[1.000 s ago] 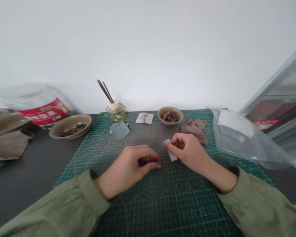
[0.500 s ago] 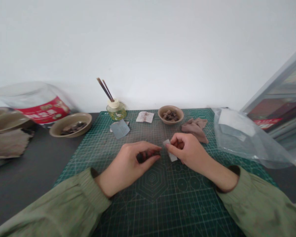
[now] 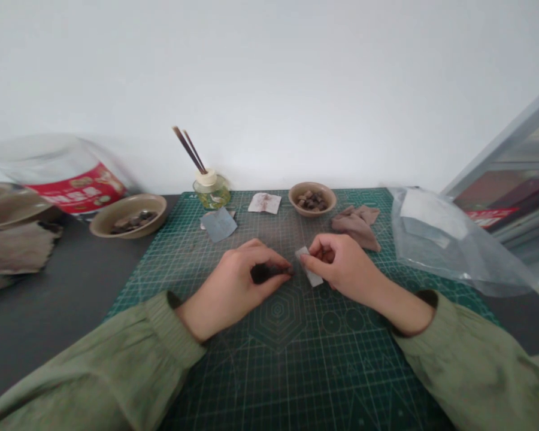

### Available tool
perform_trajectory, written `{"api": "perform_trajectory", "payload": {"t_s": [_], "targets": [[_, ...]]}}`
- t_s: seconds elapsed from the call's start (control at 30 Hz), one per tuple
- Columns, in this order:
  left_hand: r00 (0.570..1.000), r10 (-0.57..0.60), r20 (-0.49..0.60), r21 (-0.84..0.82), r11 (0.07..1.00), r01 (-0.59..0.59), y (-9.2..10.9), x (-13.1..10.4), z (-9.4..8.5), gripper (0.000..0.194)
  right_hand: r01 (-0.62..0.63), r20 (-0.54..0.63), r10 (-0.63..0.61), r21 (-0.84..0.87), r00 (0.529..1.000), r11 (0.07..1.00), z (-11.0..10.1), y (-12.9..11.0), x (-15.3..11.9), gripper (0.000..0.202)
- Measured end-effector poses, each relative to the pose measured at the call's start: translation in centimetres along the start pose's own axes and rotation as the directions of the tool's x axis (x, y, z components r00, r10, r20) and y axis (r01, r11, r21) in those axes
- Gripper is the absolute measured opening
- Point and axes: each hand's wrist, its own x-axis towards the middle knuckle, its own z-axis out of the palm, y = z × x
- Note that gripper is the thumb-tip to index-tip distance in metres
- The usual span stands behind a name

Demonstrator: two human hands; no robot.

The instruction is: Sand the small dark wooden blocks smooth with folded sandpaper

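Observation:
My left hand is closed in a pinch over the middle of the green cutting mat. A small dark piece shows between its fingertips; its shape is too small to make out. Just to the right, my right hand pinches a small light grey strip between thumb and fingers, tilted over the mat. The two hands are close but apart. Behind them stands a tan bowl with several small brown pieces, and a crumpled brown cloth lies beside it.
A grey square sheet, a stained white paper and a reed diffuser are at the mat's back left. Further left are a bowl of dark pieces, a clear jar and a cloth. A plastic bag lies right.
The whole view has shifted, so most things sit slightly higher in the picture. Both hands keep their grips, with only slight shifts of the fingers.

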Motion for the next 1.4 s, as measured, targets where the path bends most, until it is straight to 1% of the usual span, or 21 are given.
{"api": "perform_trajectory", "payload": {"t_s": [0.07,0.17,0.27,0.37,0.43,0.53,0.6,0.83,0.93,1.13,1.27,1.4], "targets": [[1.0,-0.005,0.0,0.009,1.0,0.005,-0.1,0.0,0.1,0.007,-0.011,0.04,0.01,0.01,0.999,1.0,-0.1,-0.2,-0.1,0.026],[1.0,0.0,0.011,0.016,1.0,0.0,-0.2,0.1,0.2,0.008,-0.021,0.09,0.017,0.042,0.996,0.999,-0.1,-0.4,-0.2,0.033],[0.998,-0.058,0.008,-0.017,0.998,0.058,-0.1,0.0,0.3,0.007,-0.033,0.124,0.025,0.061,0.992,0.998,0.0,-0.5,-0.4,0.038],[0.994,-0.11,0.007,-0.034,0.993,0.11,0.2,0.0,0.3,0.007,-0.026,0.137,0.018,0.058,0.99,0.998,0.4,-0.5,-0.5,0.034],[0.992,-0.125,0.003,-0.036,0.992,0.125,0.3,0.0,0.3,0.007,0.014,0.121,-0.018,0.032,0.993,0.999,0.6,-0.4,-0.5,0.029],[0.99,-0.141,0.008,-0.034,0.989,0.142,0.4,0.1,0.3,0.007,0.087,0.083,-0.083,-0.049,0.993,0.995,0.9,-0.2,-0.5,0.023],[0.989,-0.15,0.013,-0.033,0.988,0.151,0.4,0.2,0.3,0.007,0.103,0.084,-0.096,-0.084,0.992,0.991,0.9,-0.1,-0.4,0.022],[0.989,-0.148,0.022,-0.06,0.987,0.149,0.5,0.3,0.1,0.007,0.084,0.088,-0.076,-0.082,0.993,0.993,0.9,-0.5,-0.5,0.023],[0.987,-0.157,0.034,-0.099,0.982,0.16,0.5,0.3,0.2,0.008,0.068,0.082,-0.062,-0.068,0.995,0.995,0.9,-0.6,-0.4,0.024],[0.983,-0.177,0.042,-0.137,0.974,0.181,0.4,0.4,0.3,0.009,0.089,0.084,-0.082,-0.079,0.993,0.993,0.9,-0.4,-0.6,0.024],[0.981,-0.189,0.036,-0.15,0.97,0.192,0.4,0.4,0.2,0.01,0.086,0.053,-0.083,-0.066,0.995,0.994,1.0,-0.5,-0.5,0.023],[0.982,-0.186,0.039,-0.141,0.972,0.19,0.4,0.3,0.2,0.008,0.09,0.079,-0.083,-0.091,0.993,0.992,0.8,-0.3,-0.5,0.023]]}}
